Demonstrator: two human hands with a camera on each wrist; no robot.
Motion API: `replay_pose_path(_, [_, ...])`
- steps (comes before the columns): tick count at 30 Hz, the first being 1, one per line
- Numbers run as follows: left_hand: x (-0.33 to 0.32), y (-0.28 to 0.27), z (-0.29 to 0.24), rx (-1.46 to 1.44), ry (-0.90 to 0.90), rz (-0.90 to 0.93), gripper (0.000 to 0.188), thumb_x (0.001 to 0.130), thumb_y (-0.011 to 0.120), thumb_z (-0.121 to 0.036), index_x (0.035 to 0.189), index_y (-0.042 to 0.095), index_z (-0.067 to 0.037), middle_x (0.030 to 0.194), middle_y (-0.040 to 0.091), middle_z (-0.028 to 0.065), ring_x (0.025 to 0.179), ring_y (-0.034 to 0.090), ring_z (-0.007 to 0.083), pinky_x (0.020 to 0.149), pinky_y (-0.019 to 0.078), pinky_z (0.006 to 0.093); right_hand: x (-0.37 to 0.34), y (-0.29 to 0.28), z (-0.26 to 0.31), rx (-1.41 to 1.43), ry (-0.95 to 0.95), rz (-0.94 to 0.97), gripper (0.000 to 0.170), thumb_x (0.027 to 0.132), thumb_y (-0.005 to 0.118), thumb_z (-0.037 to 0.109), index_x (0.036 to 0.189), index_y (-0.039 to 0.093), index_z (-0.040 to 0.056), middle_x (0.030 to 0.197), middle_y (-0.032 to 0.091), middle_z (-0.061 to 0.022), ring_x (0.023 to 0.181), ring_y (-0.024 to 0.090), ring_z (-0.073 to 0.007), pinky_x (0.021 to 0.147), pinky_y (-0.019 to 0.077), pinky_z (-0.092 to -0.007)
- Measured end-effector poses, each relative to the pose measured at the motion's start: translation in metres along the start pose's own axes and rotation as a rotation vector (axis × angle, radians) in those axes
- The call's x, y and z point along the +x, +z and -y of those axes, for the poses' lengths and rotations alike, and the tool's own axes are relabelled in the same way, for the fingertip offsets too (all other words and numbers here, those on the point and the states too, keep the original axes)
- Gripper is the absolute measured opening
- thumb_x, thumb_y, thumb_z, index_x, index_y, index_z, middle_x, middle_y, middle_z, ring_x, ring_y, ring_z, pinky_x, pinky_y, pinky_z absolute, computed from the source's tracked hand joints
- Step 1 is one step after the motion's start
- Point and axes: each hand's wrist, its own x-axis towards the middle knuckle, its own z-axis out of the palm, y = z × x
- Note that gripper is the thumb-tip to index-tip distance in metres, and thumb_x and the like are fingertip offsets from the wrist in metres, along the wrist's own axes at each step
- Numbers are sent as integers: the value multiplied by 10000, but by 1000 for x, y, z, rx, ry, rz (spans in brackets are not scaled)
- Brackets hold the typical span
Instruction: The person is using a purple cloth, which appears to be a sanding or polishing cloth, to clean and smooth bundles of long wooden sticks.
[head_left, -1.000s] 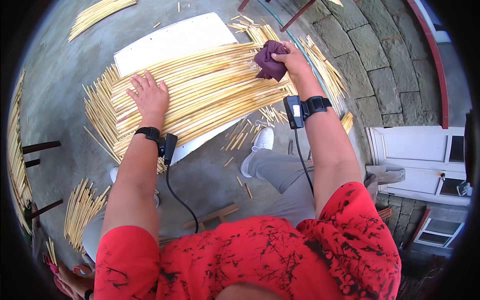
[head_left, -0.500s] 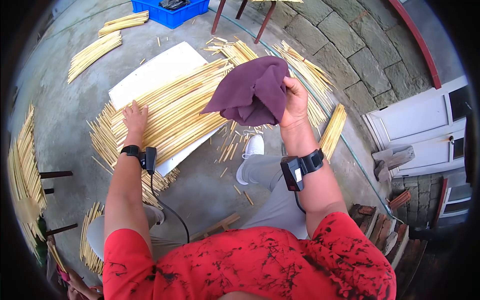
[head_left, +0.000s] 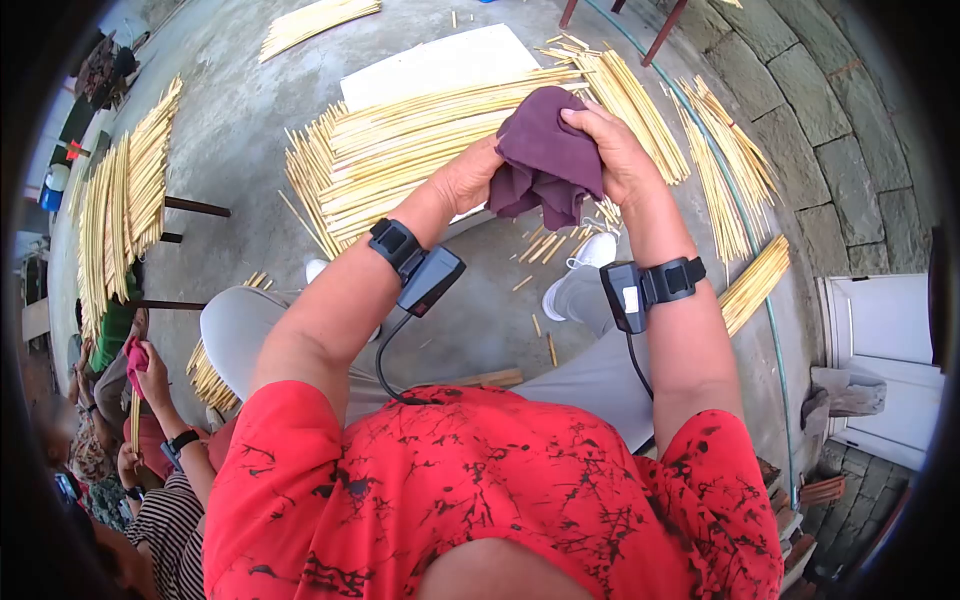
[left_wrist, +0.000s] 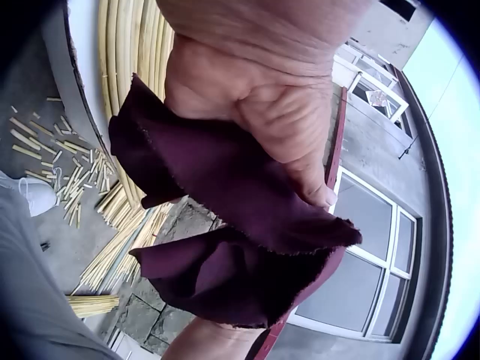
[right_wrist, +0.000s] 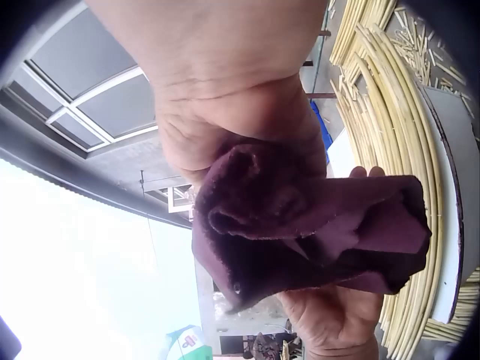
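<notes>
Both hands hold a crumpled dark purple cloth (head_left: 550, 150) in front of the body, and its frayed edges hang in loose folds. My right hand (head_left: 622, 152) grips its right side, thumb on top. On the other side, my left hand (head_left: 468, 178) has hold of it, its fingers mostly hidden behind the fabric in the head view. In the right wrist view, left fingertips (right_wrist: 367, 172) show past the cloth's upper edge. Beyond the hands, a layer of pale yellow sticks (head_left: 400, 130) lies side by side on a white board (head_left: 440, 68).
Bundles of sticks (head_left: 735, 165) lie on the concrete floor at right, with a green hose (head_left: 715, 140) running past. Short stick pieces (head_left: 548, 245) are scattered near a white shoe (head_left: 598, 250). At left stands a stick-laden rack (head_left: 125, 190), with people (head_left: 180, 520) below it.
My left hand has left the sticks and come over to the cloth. The cloth, first bunched in my right hand and then spread out, is now held between both hands.
</notes>
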Motion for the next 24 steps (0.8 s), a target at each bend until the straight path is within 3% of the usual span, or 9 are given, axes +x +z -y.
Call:
replay_pose_path(3, [5,24,17,-64,-51,-157,418,896,556,-287,1232,474,-51,1212,531,76,1060,547,154,925,458,304,10,-10,-27,-483,-79,-229,675,823,636,386,1304,369,-4,1255,462,-185,1143,480,-252,937,407,-318])
replay_pose_path(6, [8,22,18,-102,-54,-166,397,923,495,-303,1224,472,-45,1181,550,97,1044,561,167,893,480,310,10,-8,-42,-847,-221,-151,927,718,697,499,1363,284,-22,1214,429,-279,1165,449,-359,952,399,-372])
replay_pose_path(9, [4,20,16,-257,-137,-226,428,937,436,-345,1232,459,-36,1155,562,132,1029,573,197,901,474,336,-5,4,-46,-1089,-192,-11,1076,586,805,441,1413,227,67,1347,320,-249,1233,395,-347,1002,358,-369])
replay_pose_path(13, [0,-9,15,26,-148,13,519,926,438,-400,1260,433,-2,1190,542,159,1087,538,249,963,409,374,12,-13,-33,-1141,-217,-45,779,658,751,140,1344,387,91,1174,543,-183,1081,549,-269,905,438,-320])
replay_pose_path(14, [-4,-19,11,265,-136,-79,557,917,458,-415,1260,448,24,1205,536,162,1102,527,253,966,403,365,16,-21,-28,-1040,-212,-141,673,672,696,81,1295,443,113,1116,589,-172,1016,577,-317,865,465,-360])
replay_pose_path(16, [-6,-60,13,867,-82,-322,484,884,546,-345,1232,517,-11,1213,543,144,1123,513,232,957,394,356,26,-35,-16,-805,-277,-277,672,668,695,58,1287,432,56,1108,589,-175,970,598,-277,840,479,-332])
replay_pose_path(18, [-16,-118,18,1516,35,-515,462,853,567,-270,1237,505,-22,1220,527,208,1137,499,325,954,395,345,26,-42,-1,-508,-348,-396,638,671,694,45,1252,431,18,1086,587,-159,936,601,-240,815,491,-313])
replay_pose_path(20, [-33,-156,20,1740,-67,-577,447,827,546,-190,1243,487,-38,1178,533,222,1084,500,390,939,407,403,18,-42,12,-323,-371,-506,559,680,691,33,1171,430,-21,1040,578,-148,890,600,-223,757,514,-309])
replay_pose_path(24, [-51,-190,32,1924,-169,-590,441,813,531,-143,1246,489,-69,1113,557,200,1033,531,362,899,431,416,15,-50,16,-123,-339,-512,510,686,697,37,1109,431,-66,990,575,-159,836,607,-225,720,522,-318])
